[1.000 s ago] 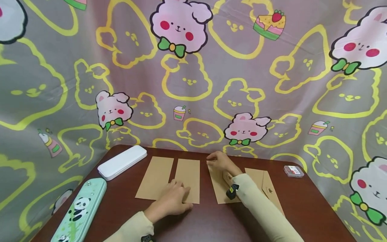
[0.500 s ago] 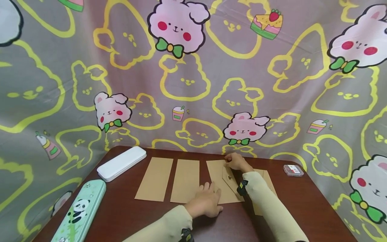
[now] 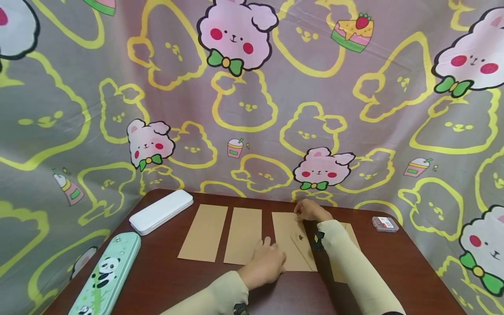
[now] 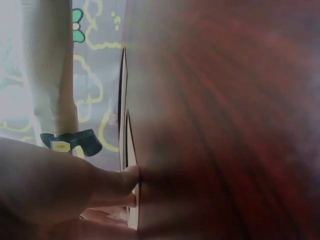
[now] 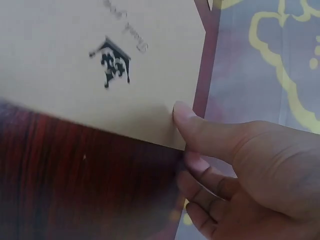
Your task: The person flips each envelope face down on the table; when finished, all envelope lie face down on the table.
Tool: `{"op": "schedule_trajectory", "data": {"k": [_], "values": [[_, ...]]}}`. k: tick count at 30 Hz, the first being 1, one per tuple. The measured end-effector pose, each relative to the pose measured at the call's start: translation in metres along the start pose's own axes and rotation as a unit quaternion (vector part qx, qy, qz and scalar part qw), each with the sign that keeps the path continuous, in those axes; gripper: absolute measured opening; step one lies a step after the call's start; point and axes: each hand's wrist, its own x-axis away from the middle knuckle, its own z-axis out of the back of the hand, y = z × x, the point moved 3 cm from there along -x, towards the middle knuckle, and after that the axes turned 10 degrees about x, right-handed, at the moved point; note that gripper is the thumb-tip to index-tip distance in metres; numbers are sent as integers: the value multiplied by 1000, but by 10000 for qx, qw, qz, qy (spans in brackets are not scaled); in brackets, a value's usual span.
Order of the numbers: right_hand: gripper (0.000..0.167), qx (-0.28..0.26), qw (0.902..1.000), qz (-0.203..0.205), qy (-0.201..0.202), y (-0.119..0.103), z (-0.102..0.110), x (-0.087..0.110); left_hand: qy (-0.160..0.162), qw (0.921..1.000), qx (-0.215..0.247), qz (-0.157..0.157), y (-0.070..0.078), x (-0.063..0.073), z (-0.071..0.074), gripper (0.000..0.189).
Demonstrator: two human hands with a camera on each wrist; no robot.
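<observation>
Brown paper envelopes lie in a row on the dark wooden table [image 3: 165, 280]: a first envelope [image 3: 203, 232], a second envelope [image 3: 244, 235] and a third envelope [image 3: 284, 232]. On the third lies a narrower envelope with a small black printed mark [image 3: 304, 251]. My right hand [image 3: 309, 211] pinches the far edge of this marked envelope [image 5: 75, 60] between thumb and fingers [image 5: 186, 142]. My left hand [image 3: 267, 259] rests flat on the near end of the third envelope, fingertips at the paper's edge [image 4: 132, 185]. Another envelope [image 3: 350, 232] lies partly hidden under my right sleeve.
A white oblong case [image 3: 160, 211] sits at the table's far left. A mint panda pencil case [image 3: 104, 275] lies at the near left edge. A small clear box [image 3: 384, 223] is at the far right. A cartoon-print cloth [image 3: 252, 109] hangs close behind.
My left hand slid right from the second envelope to the near end of the third. My right hand moved right along the far edge to the marked envelope.
</observation>
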Motion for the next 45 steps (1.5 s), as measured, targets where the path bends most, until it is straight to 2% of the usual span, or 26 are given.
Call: {"op": "schedule_trajectory", "data": {"k": [3, 8, 13, 17, 21, 23, 26, 28, 33, 40, 45], "values": [[24, -135, 9998, -135, -78, 1, -1, 3, -57, 9997, -248, -65, 1, 3, 1, 22], [23, -243, 9993, -191, -229, 0, -2, 5, -166, 9993, -333, -80, 1, 9, 3, 22], [25, -128, 9994, -3, -313, -1, 1, 4, -35, 9995, -243, -181, 1, 12, 4, 22], [24, -230, 9989, -20, -406, 2, 2, 4, 39, 9996, -164, -247, 2, 13, 5, 24], [13, -286, 9983, 17, -512, 5, 5, 4, 120, 9993, -218, -293, 2, 12, 5, 25], [7, -162, 9985, 191, -482, 6, 7, 5, 145, 9990, -286, -316, 2, 12, 5, 25], [24, -16, 9980, 550, -323, 8, 8, 7, 156, 9987, -336, -344, 2, 12, 4, 25], [30, -113, 9974, 696, -164, 11, 6, 8, 162, 9985, -365, -376, 2, 13, 4, 25], [24, -559, 9949, 830, 151, 18, -1, 12, 171, 9985, -264, -440, 1, 13, 6, 25], [21, -425, 9934, 1024, 310, 23, 0, 17, 127, 9985, 87, -524, -2, 14, 6, 31], [23, -493, 9920, 1113, 322, 26, 1, 17, 62, 9988, 266, -409, -7, 13, 4, 38]]}}
